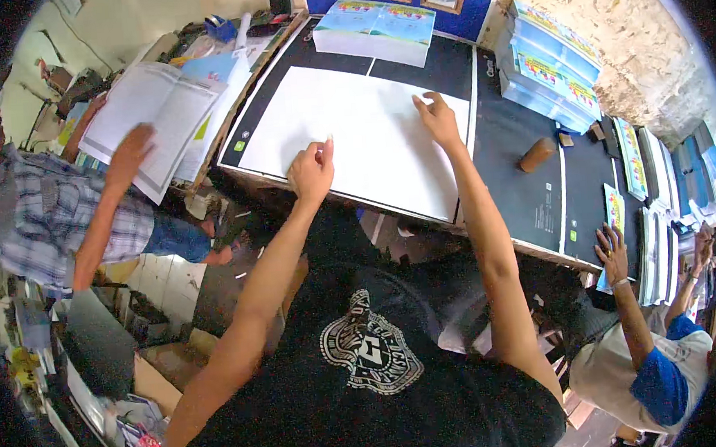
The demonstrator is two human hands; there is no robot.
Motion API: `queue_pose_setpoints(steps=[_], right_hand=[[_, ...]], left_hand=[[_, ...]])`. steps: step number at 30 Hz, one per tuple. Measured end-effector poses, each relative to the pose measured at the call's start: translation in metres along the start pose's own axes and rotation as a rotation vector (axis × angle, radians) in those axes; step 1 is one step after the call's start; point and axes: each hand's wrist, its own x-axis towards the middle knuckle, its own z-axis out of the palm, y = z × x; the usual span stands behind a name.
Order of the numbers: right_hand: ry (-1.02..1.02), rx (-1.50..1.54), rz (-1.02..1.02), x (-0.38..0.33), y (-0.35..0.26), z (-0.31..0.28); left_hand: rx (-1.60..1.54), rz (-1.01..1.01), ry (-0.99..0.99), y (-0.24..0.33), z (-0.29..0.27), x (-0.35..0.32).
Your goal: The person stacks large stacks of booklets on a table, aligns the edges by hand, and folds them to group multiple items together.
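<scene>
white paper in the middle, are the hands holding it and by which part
No hold shows on the white paper: it lies flat, the left hand over its near edge, the right hand over its right side. Touch cannot be told.

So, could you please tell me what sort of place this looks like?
Probably a small print or bookbinding workshop: a stack of colourful printed sheets, a large white sheet on the dark worktable, and a co-worker handling big printed pages.

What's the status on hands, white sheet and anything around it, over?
Left hand curled over near edge of white sheet; right hand over its right side. Sheet lies on black tabletop. Printed stack beyond it, brown cylinder off right.
</scene>
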Motion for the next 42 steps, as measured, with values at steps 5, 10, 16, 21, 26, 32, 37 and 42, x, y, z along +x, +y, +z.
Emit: queue_pose_setpoints(steps=[5,10,16,21,26,32,37,42], right_hand=[[0.076,0.124,-0.099,0.005,0.008,0.024],[0.134,0.362,0.054,0.011,0.000,0.012],[0.150,0.281,0.044,0.016,0.001,0.019],[0.081,0.235,0.094,0.018,-0.001,0.021],[0.052,0.230,0.074,0.020,0.004,0.025],[-0.041,0.069,0.029,0.011,-0.014,0.025],[0.023,0.187,0.016,0.012,-0.003,0.027],[0.239,0.377,0.005,0.024,0.026,0.011]], left_hand=[[0.057,0.022,0.115,0.002,0.001,0.000],[0.068,0.036,0.158,-0.008,0.006,0.000],[0.017,0.078,0.254,-0.011,0.012,-0.002],[0.036,-0.020,0.153,-0.011,0.006,-0.005],[0.017,0.009,0.190,-0.010,0.006,-0.002],[-0.053,0.041,0.210,-0.005,0.003,0.002],[-0.032,0.108,0.231,-0.009,0.003,0.000],[-0.063,0.115,0.269,-0.011,0.005,-0.002]])
